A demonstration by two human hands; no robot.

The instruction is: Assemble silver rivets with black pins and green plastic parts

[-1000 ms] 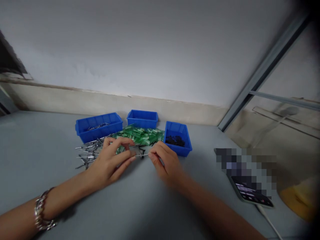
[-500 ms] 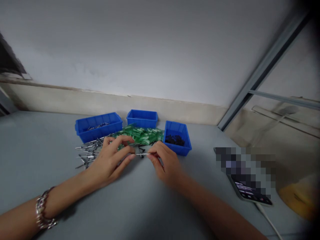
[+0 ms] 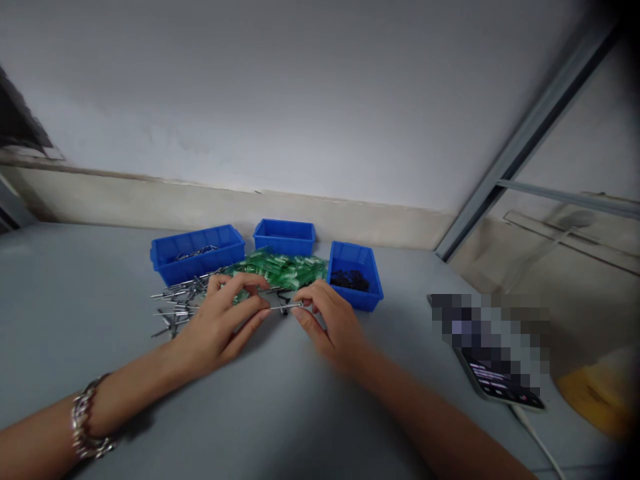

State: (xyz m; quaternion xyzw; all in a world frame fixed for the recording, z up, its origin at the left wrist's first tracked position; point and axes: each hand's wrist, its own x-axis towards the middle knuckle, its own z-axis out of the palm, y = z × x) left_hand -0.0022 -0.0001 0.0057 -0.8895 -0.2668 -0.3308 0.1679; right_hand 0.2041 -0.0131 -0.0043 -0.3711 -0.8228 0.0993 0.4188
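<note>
My left hand (image 3: 223,325) and my right hand (image 3: 330,321) pinch the two ends of a thin metal pin (image 3: 286,307) just above the grey table. A small green piece seems to sit under my left fingertips, though it is partly hidden. Behind the hands lies a heap of green plastic pieces (image 3: 280,270). A loose pile of metal pins (image 3: 177,303) is spread to the left of my left hand. A small black part (image 3: 284,303) lies on the table under the held pin.
Three blue bins stand at the back: a left bin (image 3: 195,253) with pins, a middle bin (image 3: 284,237), and a right bin (image 3: 356,277) with small black parts. A phone (image 3: 500,383) with a white cable lies at the right. A yellow object (image 3: 595,400) sits at the far right.
My right hand has shifted slightly left and forward along the pin, closing the gap to my left hand. My left hand has barely moved.
</note>
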